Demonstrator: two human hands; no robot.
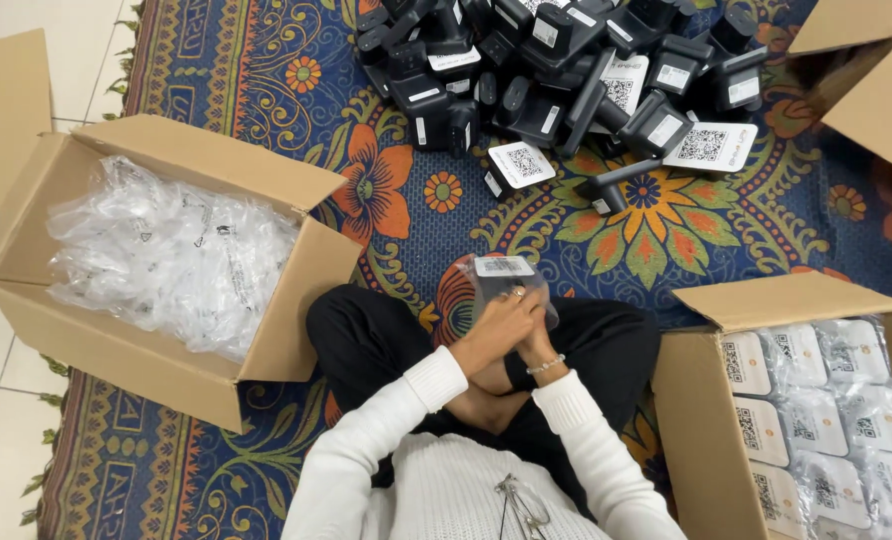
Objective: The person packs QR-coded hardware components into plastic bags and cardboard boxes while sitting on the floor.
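My left hand (pixel 494 325) and my right hand (pixel 532 322) are pressed together over my crossed legs, both closed around a clear plastic bag (pixel 506 285) with a small black device and its white label inside; the bag pokes out from my fingers on the far side, just above my lap. Around my knees the patterned rug (pixel 406 215) shows in an open strip, the freest room being straight ahead between me and the far heap. That heap of black devices (pixel 556 70) with white square labels lies well apart at the far edge, a few strays spilling nearer. To my left an open cardboard box (pixel 96 345) filled with empty clear bags (pixel 166 260) sits with its near flap almost touching my knee. To my right another open box (pixel 696 430) holds bagged devices (pixel 826 420) in rows, its wall just beside my right leg. A third box's corner (pixel 876 90) intrudes at far right.
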